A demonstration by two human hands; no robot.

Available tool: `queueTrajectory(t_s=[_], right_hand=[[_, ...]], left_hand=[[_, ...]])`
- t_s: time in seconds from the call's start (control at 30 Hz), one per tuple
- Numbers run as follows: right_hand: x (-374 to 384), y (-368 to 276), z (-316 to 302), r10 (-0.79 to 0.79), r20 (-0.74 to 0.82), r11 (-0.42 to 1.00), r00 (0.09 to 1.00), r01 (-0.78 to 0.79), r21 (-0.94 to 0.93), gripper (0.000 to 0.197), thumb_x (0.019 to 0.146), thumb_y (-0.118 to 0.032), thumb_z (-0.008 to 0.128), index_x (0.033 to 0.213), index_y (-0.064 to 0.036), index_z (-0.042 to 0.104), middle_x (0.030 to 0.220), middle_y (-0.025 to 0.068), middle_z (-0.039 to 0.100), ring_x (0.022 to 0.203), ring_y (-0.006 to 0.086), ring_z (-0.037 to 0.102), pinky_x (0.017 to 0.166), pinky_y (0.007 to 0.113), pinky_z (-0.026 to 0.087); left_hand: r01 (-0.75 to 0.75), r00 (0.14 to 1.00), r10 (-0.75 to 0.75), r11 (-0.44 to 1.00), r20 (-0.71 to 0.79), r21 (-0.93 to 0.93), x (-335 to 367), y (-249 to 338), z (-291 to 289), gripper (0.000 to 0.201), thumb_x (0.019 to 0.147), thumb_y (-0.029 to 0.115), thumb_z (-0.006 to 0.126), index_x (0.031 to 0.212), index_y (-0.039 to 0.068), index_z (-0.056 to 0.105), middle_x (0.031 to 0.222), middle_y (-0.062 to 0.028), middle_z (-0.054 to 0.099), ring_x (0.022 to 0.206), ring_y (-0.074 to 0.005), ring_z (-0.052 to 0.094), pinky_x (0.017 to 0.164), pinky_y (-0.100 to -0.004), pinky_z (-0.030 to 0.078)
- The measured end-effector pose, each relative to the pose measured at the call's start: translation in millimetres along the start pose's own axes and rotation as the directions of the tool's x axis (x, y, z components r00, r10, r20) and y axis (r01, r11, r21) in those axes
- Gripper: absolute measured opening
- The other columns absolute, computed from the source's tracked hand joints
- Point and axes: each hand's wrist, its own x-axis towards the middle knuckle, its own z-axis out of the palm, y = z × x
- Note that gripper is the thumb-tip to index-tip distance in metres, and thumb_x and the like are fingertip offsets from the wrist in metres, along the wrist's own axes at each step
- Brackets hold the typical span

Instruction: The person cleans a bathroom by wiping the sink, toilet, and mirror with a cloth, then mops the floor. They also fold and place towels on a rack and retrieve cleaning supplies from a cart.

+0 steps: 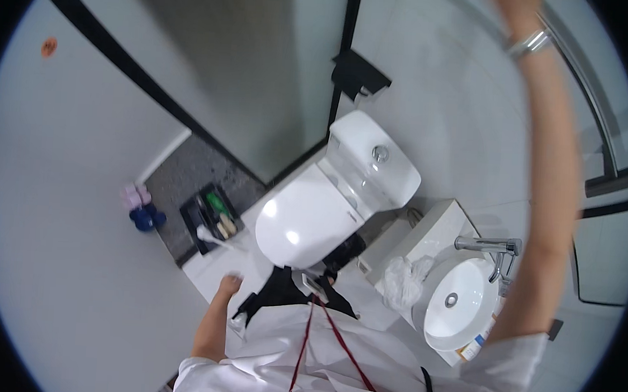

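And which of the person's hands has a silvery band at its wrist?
The right hand, its band near the picture's top edge; the left hand, lower down, shows none.

The scene is viewed from above through a wide fisheye lens, worn on the head and aimed steeply downward. The white shirt is caught close at the lower edge, the toilet farther off near the centre. The right hand is cut by the top edge; straight lines are bent toward the dark rim.
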Motion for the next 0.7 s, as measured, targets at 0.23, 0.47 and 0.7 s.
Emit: queueTrajectory(t_s=[0.23,0.47,0.7], right_hand=[[-356.3,-275.2,-70.7,0.353,0.933,0.314,0.069,-0.948,-0.049,0.066,0.079,0.002,0.054,0.139,-0.0093,0.032,0.148,0.0199,0.015,0.119,0.0335,0.047,0.086,0.034,0.048],[-457.9,-499.5,-167.1,0.053,0.926,0.181,-0.374,-0.908,-0.377,0.056,0.079,-0.002,0.060,0.132,-0.0059,0.041,0.135,0.0195,0.035,0.094,0.0262,0.060,0.077,0.033,0.051],[-493.4,-688.1,-78.8,0.050,0.693,-0.054,-0.720,-0.694,-0.718,0.040,0.081,-0.011,0.061,0.120,-0.0049,0.053,0.107,0.0121,0.063,0.087,0.0186,0.063,0.076,0.031,0.050]], left_hand=[[0.543,0.652,-0.649,0.038,0.393,-0.839,-227.3,-161.7,153.3,0.028,0.086,0.010,0.050,0.113,0.003,0.057,0.091,-0.0144,0.063,0.071,-0.0224,0.063,0.049,-0.0345,0.049],[0.729,0.662,-0.488,0.239,0.569,-0.642,-183.7,-135.7,29.9,0.048,0.086,0.040,0.058,0.129,0.020,0.049,0.126,-0.0038,0.051,0.105,-0.0232,0.053,0.082,-0.0537,0.045],[0.325,0.942,-0.293,0.673,0.165,-0.664,-144.3,-231.6,-18.6,0.050,0.087,0.030,0.060,0.130,0.007,0.048,0.130,-0.0196,0.049,0.121,-0.0335,0.046,0.103,-0.0365,0.036]])
